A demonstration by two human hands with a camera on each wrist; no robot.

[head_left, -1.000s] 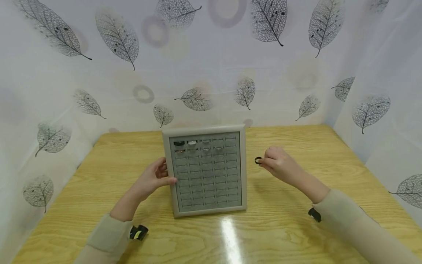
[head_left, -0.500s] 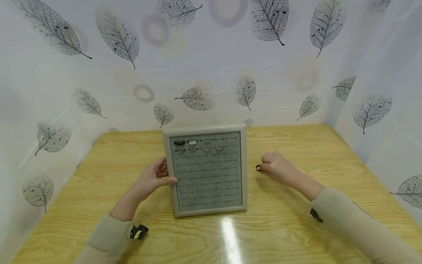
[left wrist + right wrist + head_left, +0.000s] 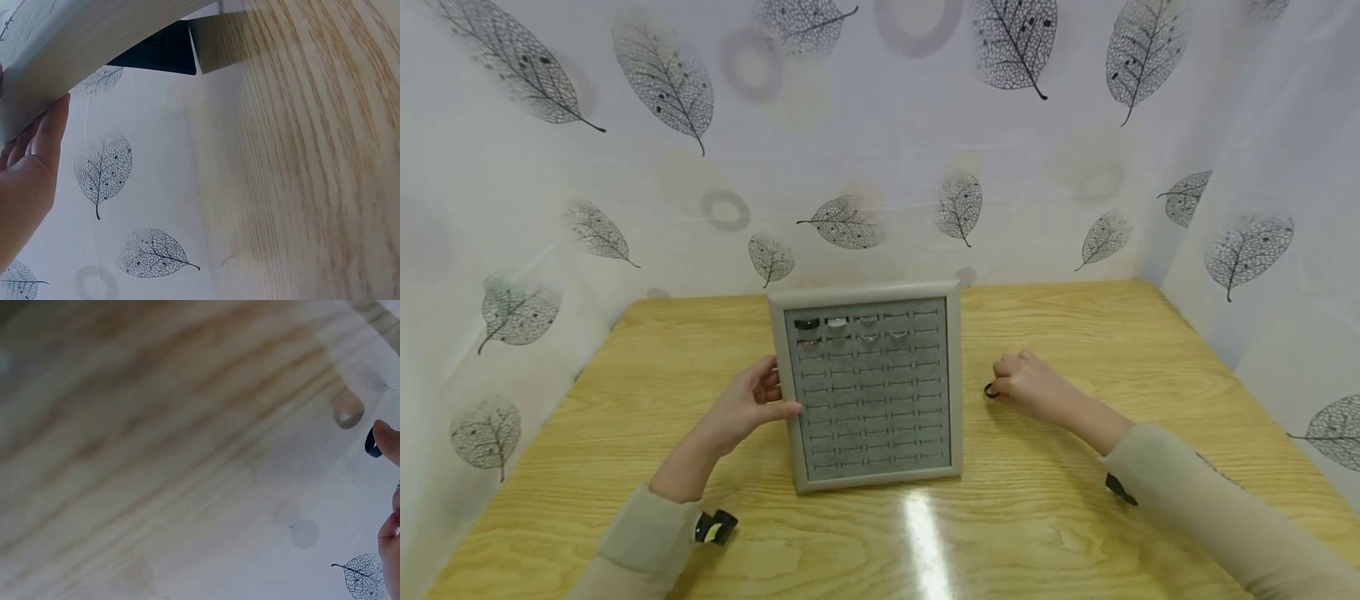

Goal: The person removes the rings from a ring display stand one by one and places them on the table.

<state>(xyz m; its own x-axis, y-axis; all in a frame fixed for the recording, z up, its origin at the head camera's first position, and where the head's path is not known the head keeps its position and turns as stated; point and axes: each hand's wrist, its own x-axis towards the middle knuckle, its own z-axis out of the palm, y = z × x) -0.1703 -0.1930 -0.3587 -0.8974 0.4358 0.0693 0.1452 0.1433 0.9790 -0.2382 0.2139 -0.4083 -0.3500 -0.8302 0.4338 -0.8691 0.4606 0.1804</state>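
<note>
A ring display board (image 3: 872,400) with a pale frame and grey slotted padding stands tilted back on the table. My left hand (image 3: 748,408) grips its left edge, thumb on the front and fingers behind. Several rings sit in the top two rows at the left, among them a black ring (image 3: 807,324) and a white ring (image 3: 837,322). To the right of the board, my right hand (image 3: 1033,390) pinches another black ring (image 3: 371,445) between thumb and finger, low over the table. In the left wrist view, the fingers (image 3: 53,128) lie against the board's underside.
The wooden table (image 3: 1037,517) extends around the board on all sides. Behind it and at both sides hangs a white leaf-print curtain (image 3: 880,150). A dark support flap (image 3: 165,53) shows behind the board in the left wrist view.
My right hand has moved down towards the table with the black ring, which now sits lower beside the board. The left hand and the display board have stayed in place.
</note>
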